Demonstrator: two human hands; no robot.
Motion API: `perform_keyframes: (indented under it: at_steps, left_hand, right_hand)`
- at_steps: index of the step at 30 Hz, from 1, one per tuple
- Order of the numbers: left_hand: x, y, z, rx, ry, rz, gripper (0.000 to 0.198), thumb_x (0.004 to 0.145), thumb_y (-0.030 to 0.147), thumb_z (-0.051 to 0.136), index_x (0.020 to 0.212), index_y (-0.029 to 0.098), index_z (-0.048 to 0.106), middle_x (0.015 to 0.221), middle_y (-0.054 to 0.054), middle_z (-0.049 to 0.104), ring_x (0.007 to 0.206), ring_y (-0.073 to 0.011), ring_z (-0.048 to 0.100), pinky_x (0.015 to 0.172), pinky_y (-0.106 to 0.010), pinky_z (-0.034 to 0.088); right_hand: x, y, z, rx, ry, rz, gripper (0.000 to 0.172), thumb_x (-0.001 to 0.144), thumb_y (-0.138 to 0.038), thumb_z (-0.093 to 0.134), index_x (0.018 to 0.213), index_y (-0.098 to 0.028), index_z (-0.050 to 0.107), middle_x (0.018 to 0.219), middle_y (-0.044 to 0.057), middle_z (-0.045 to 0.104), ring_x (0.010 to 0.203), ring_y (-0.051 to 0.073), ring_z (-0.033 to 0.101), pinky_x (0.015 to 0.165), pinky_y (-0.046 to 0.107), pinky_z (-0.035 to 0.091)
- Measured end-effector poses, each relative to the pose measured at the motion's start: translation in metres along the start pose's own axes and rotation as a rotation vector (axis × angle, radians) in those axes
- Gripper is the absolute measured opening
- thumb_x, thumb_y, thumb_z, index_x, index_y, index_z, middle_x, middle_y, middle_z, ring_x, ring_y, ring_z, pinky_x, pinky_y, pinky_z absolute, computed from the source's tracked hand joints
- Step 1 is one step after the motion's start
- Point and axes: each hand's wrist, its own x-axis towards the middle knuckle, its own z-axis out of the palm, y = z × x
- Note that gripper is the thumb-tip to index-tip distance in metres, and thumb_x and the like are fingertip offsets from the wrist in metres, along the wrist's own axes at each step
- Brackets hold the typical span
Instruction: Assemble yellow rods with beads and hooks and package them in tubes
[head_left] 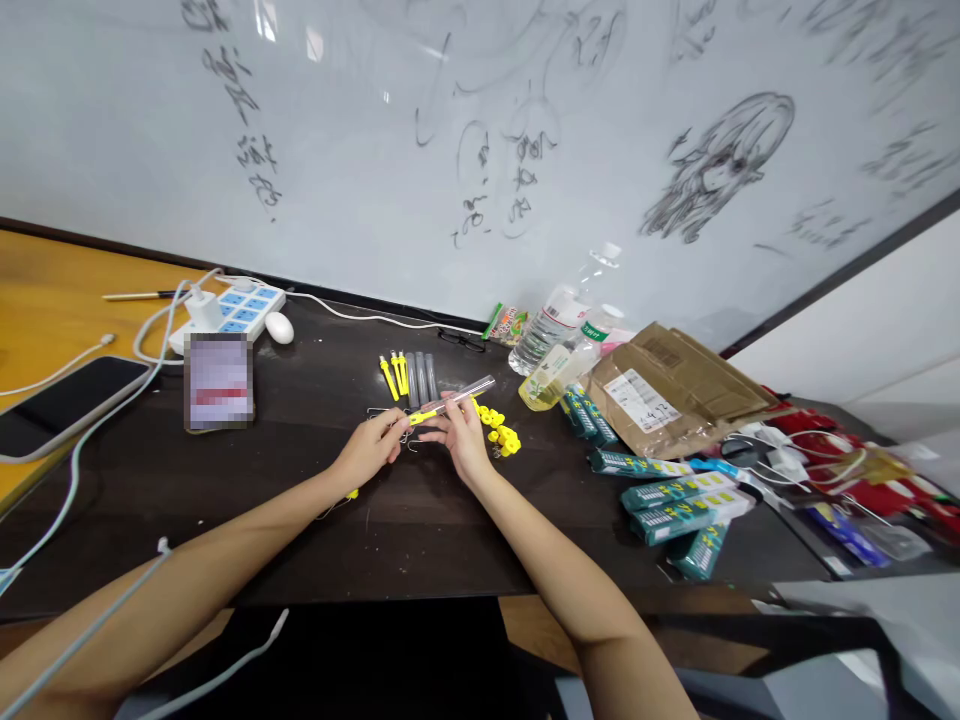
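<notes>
My left hand (369, 448) is closed, pinching a slim yellow plastic piece (421, 418) that points to the right. My right hand (465, 442) grips a transparent tube (480, 385) between thumb and fingers, its other fingers spread. The yellow piece and the tube meet in line; whether one sits inside the other I cannot tell. Thin metal hooks (412, 445) lie under and between my hands. Just beyond, several yellow sticks (397, 374) and transparent tubes (422, 378) lie side by side. Small yellow parts (504, 435) are heaped beside my right hand.
On the left are a power strip (251, 312), a phone (67, 405), a device with a blurred screen (218, 382) and white cables. To the right stand bottles (551, 325), with a cardboard parcel (667, 390) and several green boxes (679, 505). A whiteboard (360, 180) rises behind the table.
</notes>
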Motion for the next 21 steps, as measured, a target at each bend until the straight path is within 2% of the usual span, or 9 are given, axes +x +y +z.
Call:
perform_keyframes:
  at_steps: [4,7,9,12,16,19,21]
  left_hand:
    - [0.0025,-0.0006,-0.0003,-0.091,-0.057,-0.05,0.024,0.091,0.041,0.03,0.088,0.021,0.043,0.047,0.008,0.041,0.043,-0.0094,0.037,0.049,-0.021,0.031]
    - [0.0049,-0.0018,-0.003,-0.175,-0.131,-0.133,0.016,0.088,0.029,0.028,0.098,0.022,0.037,0.05,0.008,0.045,0.044,-0.0101,0.037,0.046,-0.021,0.029]
    - [0.0054,-0.0018,-0.0051,-0.181,-0.179,-0.13,0.02,0.085,0.023,0.027,0.104,0.021,0.035,0.053,0.007,0.049,0.046,-0.0104,0.039,0.047,-0.021,0.029]
    - [0.0045,-0.0021,-0.006,-0.165,-0.184,-0.076,0.024,0.085,0.022,0.029,0.108,0.02,0.033,0.06,0.005,0.055,0.052,-0.0106,0.043,0.05,-0.021,0.032]
    - [0.0047,-0.006,-0.0034,-0.168,-0.134,0.009,0.043,0.08,0.018,0.04,0.121,0.021,0.029,0.088,0.0,0.057,0.06,-0.0083,0.049,0.056,-0.022,0.04]
    - [0.0068,-0.0076,-0.0029,-0.252,-0.125,0.062,0.061,0.078,0.017,0.048,0.133,0.027,0.023,0.111,-0.004,0.049,0.064,-0.0052,0.053,0.064,-0.025,0.046]
    - [0.0081,-0.0061,-0.004,-0.325,-0.12,0.085,0.067,0.077,0.019,0.054,0.135,0.03,0.023,0.117,-0.006,0.045,0.067,-0.0049,0.056,0.071,-0.027,0.049]
  right_hand:
    - [0.0007,0.0007,-0.0012,-0.02,-0.039,0.0,0.034,0.079,-0.043,0.062,0.103,-0.022,0.049,0.081,0.0,0.066,0.067,0.014,0.068,0.05,0.025,0.059]
    - [-0.0012,0.002,0.0,-0.041,-0.083,0.015,0.033,0.08,-0.043,0.061,0.104,-0.022,0.051,0.081,0.001,0.065,0.066,0.014,0.067,0.051,0.025,0.059]
    - [-0.0035,0.0029,0.0017,-0.067,-0.123,0.019,0.032,0.081,-0.043,0.06,0.104,-0.022,0.052,0.083,0.001,0.065,0.067,0.013,0.066,0.052,0.024,0.059]
    - [-0.006,0.0028,0.0036,-0.108,-0.172,0.001,0.032,0.082,-0.043,0.06,0.105,-0.022,0.053,0.084,0.001,0.066,0.07,0.013,0.066,0.052,0.023,0.059]
    - [-0.0048,0.0001,0.0024,-0.14,-0.157,-0.048,0.031,0.082,-0.042,0.06,0.104,-0.021,0.055,0.082,0.0,0.066,0.071,0.012,0.066,0.06,0.024,0.06]
    - [-0.002,-0.0021,-0.0001,-0.143,-0.122,-0.059,0.03,0.081,-0.042,0.059,0.103,-0.021,0.056,0.082,0.0,0.066,0.073,0.013,0.066,0.062,0.025,0.06]
    - [-0.0004,-0.0031,-0.0015,-0.125,-0.103,-0.056,0.031,0.081,-0.043,0.06,0.102,-0.021,0.056,0.083,0.001,0.066,0.073,0.013,0.066,0.06,0.025,0.06]
